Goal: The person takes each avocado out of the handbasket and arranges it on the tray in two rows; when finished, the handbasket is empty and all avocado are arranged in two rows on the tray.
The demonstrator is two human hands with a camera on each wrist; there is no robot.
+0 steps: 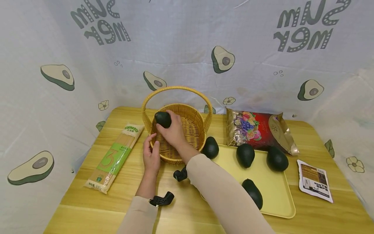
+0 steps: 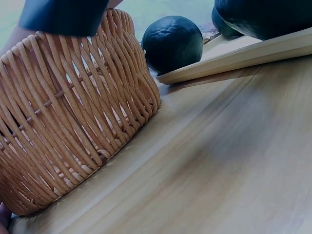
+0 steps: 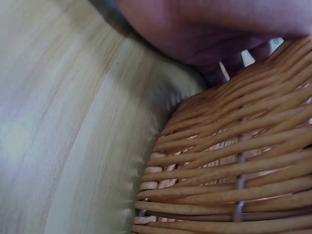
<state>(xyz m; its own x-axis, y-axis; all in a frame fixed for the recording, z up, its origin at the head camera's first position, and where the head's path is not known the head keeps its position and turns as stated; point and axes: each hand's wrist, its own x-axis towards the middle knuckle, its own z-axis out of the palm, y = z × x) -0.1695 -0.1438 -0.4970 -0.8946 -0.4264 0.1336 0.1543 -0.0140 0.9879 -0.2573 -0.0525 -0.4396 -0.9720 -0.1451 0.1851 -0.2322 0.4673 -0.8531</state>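
Note:
Over the left part of a wicker basket [image 1: 191, 135], my right hand [image 1: 174, 131] holds a dark green avocado [image 1: 162, 119] between thumb and fingers. My left hand [image 1: 151, 157] grips the basket's near left side, its thumb by the rim and the fingers along the outside. The woven wall [image 2: 73, 107] of the basket fills much of the left wrist view. More dark avocados lie to the right: one avocado [image 1: 210, 148] beside the basket at the tray's corner, and several others, such as this avocado [image 1: 245, 155], on a yellow tray [image 1: 276, 200].
A pack of spaghetti [image 1: 115, 159] lies left of the basket. Behind the tray is a red and gold candy bag [image 1: 260, 130], and a white and brown pouch [image 1: 315, 180] lies at the right. The basket's tall handle [image 1: 177, 88] arches over it. A printed curtain [image 1: 187, 42] hangs behind the table.

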